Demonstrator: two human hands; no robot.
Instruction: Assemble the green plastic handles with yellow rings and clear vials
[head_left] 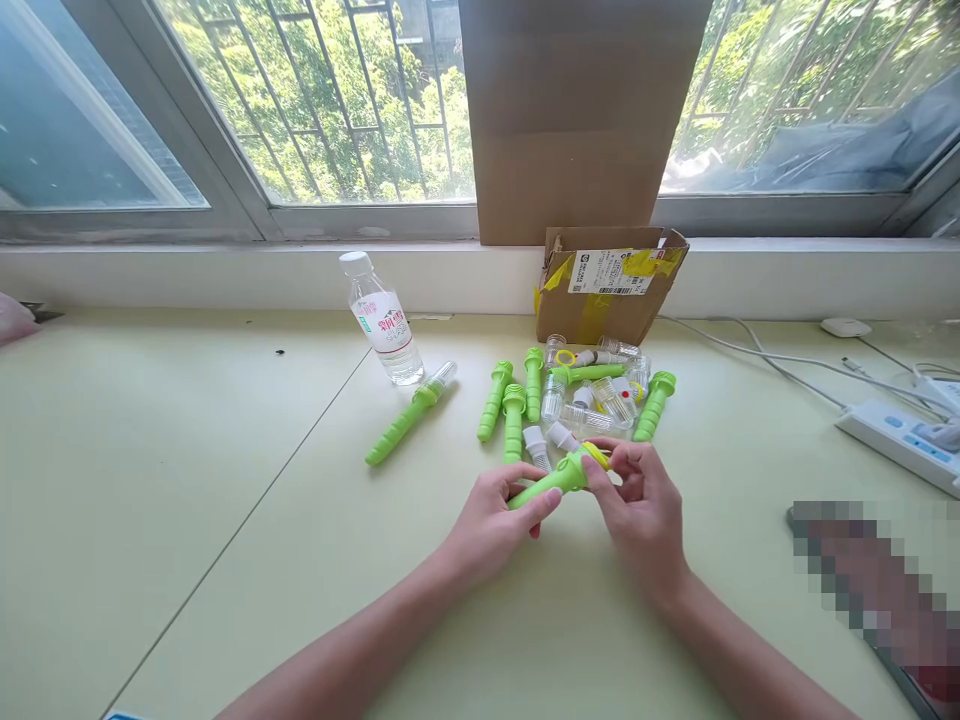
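Windows (pixel 82 110): daylight pouring in from the far side, greenery (pixel 322 90) glaring pale.
Cardboard panel (pixel 577 120): backlit, dim on my feed.
Tabletop (pixel 187 480): I'm seeing bright, even light, soft faint shadows.
Window frames (pixel 187 110): leaning, wide-lens stretch toward the edges.
Lower right: blocky pixelation (pixel 877 590).

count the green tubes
7 green tubes: one in the hands, one near the bottle, three left of the clear pile, one inside, one right of it; more may be hidden.
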